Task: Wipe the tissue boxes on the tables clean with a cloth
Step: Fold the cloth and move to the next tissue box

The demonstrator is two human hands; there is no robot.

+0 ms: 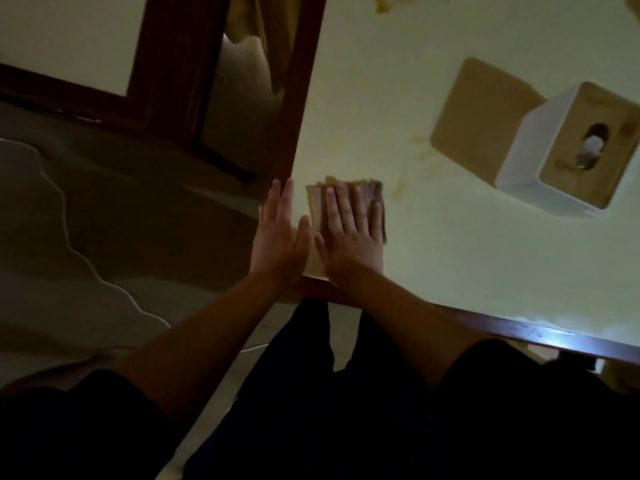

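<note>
A folded brownish cloth (317, 202) lies near the table's left corner. My right hand (351, 237) presses flat on it with straight fingers. Just left of the cloth, at the table's edge, my left hand (280, 237) is held flat with its fingers straight, its thumb close to the cloth. A white tissue box (568, 147) with a wooden top and a round hole stands at the right, well apart from both hands. A tissue shows in the hole.
The pale table (450, 265) has a dark wooden rim along its near and left edges. A tan square mat (474, 116) lies beside the box. Faint stains mark the surface between cloth and mat. Dark wooden furniture (173, 81) stands at the left.
</note>
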